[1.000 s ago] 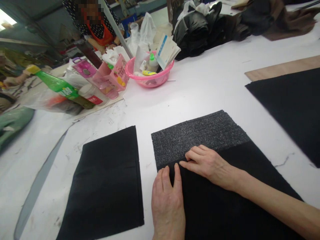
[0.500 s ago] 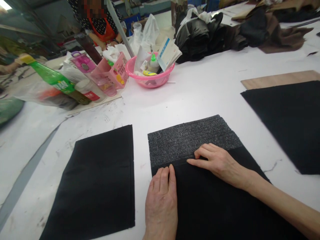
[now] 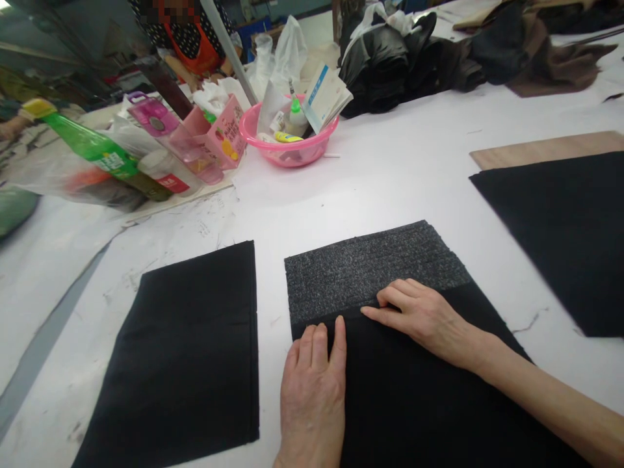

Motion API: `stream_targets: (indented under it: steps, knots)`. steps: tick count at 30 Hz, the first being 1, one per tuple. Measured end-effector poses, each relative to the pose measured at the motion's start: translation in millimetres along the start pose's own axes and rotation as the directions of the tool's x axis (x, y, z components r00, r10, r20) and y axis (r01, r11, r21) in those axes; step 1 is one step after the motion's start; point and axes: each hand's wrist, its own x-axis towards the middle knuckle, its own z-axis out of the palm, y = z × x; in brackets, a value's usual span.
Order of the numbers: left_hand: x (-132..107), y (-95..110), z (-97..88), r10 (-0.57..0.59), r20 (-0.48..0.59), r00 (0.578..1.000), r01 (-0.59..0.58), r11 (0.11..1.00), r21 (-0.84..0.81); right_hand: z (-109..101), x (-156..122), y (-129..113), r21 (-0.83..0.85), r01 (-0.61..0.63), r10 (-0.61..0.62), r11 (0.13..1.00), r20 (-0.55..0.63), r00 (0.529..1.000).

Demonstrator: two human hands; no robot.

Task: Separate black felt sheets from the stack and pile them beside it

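A black fabric panel (image 3: 419, 403) lies in front of me, and its far part shows a speckled dark grey face (image 3: 361, 266). My left hand (image 3: 314, 390) rests flat on the left side of the black fabric, fingers stretched toward the seam between the two faces. To its right, my right hand (image 3: 419, 318) is at that seam with thumb out and fingers curled, pinching the fabric edge. Left of my hands lies another stack of black fabric (image 3: 190, 351), apart from the panel.
More black fabric (image 3: 570, 227) lies at right over a tan sheet (image 3: 546, 148). A pink basin (image 3: 292, 153) with a glue bottle stands at the back, beside a green bottle (image 3: 97, 149) and a pink box (image 3: 227, 133). Behind are black bundles (image 3: 385, 71) and another person (image 3: 195, 49).
My left index finger has spread away from the other fingers and reaches slightly farther along the seam. The right hand is nearly still. The view has shifted slightly.
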Motion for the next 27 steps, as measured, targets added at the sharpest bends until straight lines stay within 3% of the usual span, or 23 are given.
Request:
stream_targets:
  steps: [5,14,27]
  knots:
    - [8.2,6.5,4.5,0.092,-0.066,0.994,-0.092,0.996,0.005,0.0,-0.2,-0.4,-0.007,-0.01,0.011,1.0,0.008,1.0]
    - [20.0,12.3,-1.5,0.162,0.036,0.986,-0.164,0.983,0.081,-0.9,1.6,-0.4,0.007,-0.043,0.043,0.999,0.016,0.999]
    - [30.2,15.6,-0.5,0.214,-0.007,0.977,-0.214,0.977,0.003,-21.1,-32.4,35.5,0.073,-0.059,0.059,0.996,0.013,0.998]
